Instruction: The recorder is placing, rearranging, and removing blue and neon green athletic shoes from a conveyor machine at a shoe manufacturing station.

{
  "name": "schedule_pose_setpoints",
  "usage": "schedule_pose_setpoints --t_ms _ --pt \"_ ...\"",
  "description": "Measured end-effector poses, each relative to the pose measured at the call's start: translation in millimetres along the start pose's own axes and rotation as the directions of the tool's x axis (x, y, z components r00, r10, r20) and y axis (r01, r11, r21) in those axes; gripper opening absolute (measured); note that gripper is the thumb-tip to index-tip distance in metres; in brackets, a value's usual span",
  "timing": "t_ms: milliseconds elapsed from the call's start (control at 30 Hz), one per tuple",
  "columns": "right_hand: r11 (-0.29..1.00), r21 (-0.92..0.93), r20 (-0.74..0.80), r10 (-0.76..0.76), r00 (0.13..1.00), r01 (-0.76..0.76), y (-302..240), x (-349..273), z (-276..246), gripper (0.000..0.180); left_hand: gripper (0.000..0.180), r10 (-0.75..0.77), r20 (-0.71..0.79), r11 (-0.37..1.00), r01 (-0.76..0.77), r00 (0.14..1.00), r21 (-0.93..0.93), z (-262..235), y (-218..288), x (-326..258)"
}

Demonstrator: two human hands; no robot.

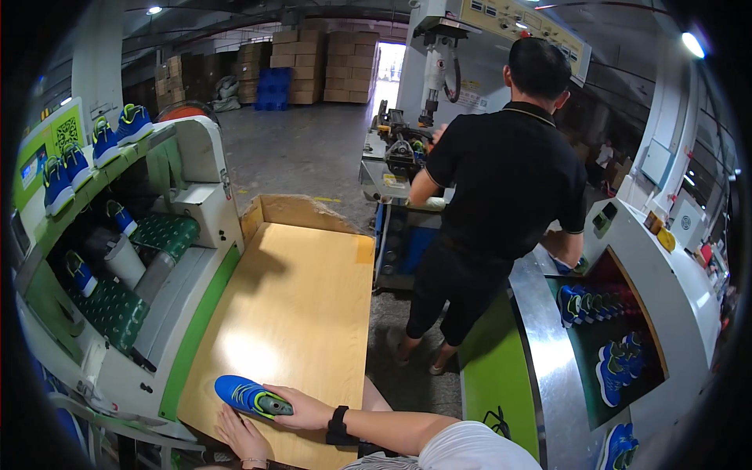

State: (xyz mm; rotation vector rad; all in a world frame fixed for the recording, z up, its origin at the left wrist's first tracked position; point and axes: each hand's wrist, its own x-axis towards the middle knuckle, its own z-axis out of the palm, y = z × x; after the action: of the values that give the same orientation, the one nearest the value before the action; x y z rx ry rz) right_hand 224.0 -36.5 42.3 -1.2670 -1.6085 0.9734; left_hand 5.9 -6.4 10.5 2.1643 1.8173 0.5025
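Observation:
A blue shoe [244, 394] with yellow-green stripes lies on its side at the near end of a light wooden table [298, 298]. My right hand [304, 409], with a black band on its wrist, grips the shoe at its opening. Just below the shoe, my left hand [240, 435] rests flat on the table with its fingers apart and holds nothing.
A white and green conveyor machine [149, 290] on the left carries several blue shoes [102, 141] on its shelves. On the right, another machine [548, 360] holds more blue shoes [595, 305]. A person in black [501, 188] stands at a machine ahead. Cardboard boxes [329, 66] are stacked at the back.

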Motion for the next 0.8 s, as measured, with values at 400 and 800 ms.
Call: schedule_pose_setpoints --t_ms 400,800 --pt "0.999 0.033 0.021 0.016 1.000 -0.017 -10 1 -7 0.084 0.066 -0.014 0.042 1.000 0.015 0.999 -0.016 -7 5 -1" --pt "0.996 0.052 -0.012 0.072 0.997 -0.072 -3 -2 -7 0.083 0.064 0.024 -0.006 1.000 -0.024 1.000 -0.002 -3 6 2"
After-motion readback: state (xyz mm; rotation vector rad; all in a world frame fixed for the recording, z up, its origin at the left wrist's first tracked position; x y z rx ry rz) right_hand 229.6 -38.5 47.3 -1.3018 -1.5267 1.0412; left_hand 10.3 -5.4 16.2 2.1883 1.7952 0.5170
